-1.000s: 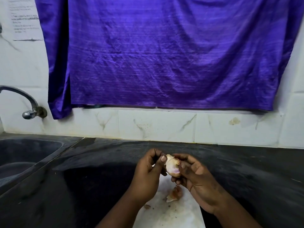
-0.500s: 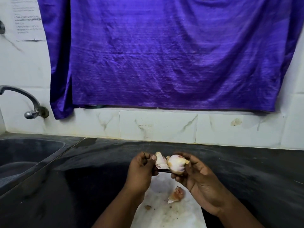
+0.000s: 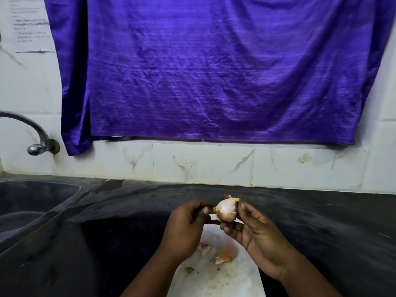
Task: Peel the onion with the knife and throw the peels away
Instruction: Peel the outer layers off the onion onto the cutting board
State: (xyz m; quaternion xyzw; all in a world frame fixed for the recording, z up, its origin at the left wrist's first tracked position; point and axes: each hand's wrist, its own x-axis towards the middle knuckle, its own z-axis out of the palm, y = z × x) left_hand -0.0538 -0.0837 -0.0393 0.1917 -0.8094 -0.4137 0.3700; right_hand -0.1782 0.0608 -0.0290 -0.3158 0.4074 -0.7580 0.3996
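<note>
Onion (image 3: pixel 226 211) sits in the right hand's (image 3: pixel 256 239) grip, pinched between fingertips and thumb above the white board (image 3: pixel 214 281) on the dark desk (image 3: pixel 321 221). Just left of that grip, the left hand (image 3: pixel 184 228) is closed around the knife (image 3: pixel 214 219), whose blade touches the onion's underside. Below both grips, peels (image 3: pixel 225 255) lie loose on the board.

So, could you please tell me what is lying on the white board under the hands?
On the board, several loose peels and small scraps lie scattered. The left hand and right hand, holding the onion, cover the board's far end.
</note>
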